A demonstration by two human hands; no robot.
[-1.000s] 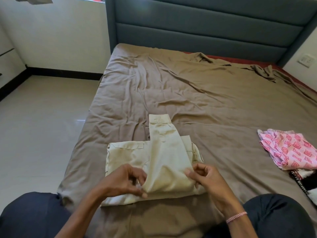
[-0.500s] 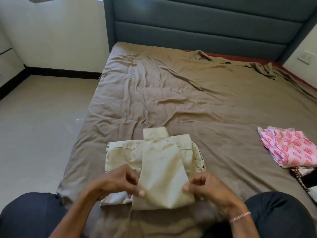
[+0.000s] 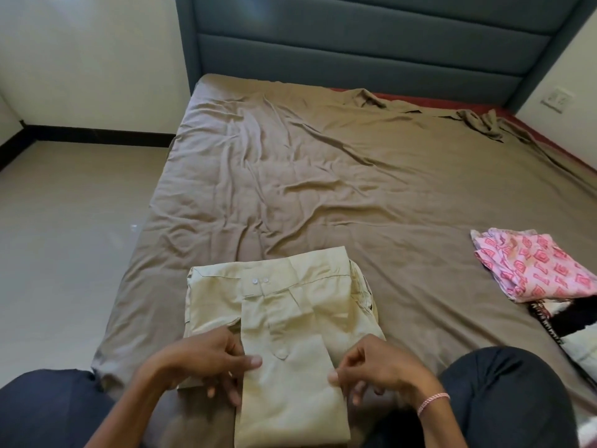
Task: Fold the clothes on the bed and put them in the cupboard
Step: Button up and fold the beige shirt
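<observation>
A cream shirt (image 3: 290, 305) lies partly folded at the near edge of the bed (image 3: 323, 176), which has a brown sheet. One sleeve runs down its middle toward me, with two white cuff buttons showing at its top. My left hand (image 3: 206, 360) pinches the sleeve's left edge between thumb and fingers. My right hand (image 3: 378, 370), with a pink-white bracelet on the wrist, grips the sleeve's right edge. The sleeve's lower end hangs over the bed edge between my knees.
A folded pink patterned garment (image 3: 533, 266) lies at the bed's right side, on a black-and-white cloth (image 3: 571, 318). A grey padded headboard (image 3: 355, 37) stands at the far end. Bare tiled floor (image 3: 64, 237) is to the left. No cupboard is in view.
Both hands drew the sleeve toward me. Its cuff end, which stuck out past the shirt's far edge, now lies on the shirt, and its near end hangs off the bed.
</observation>
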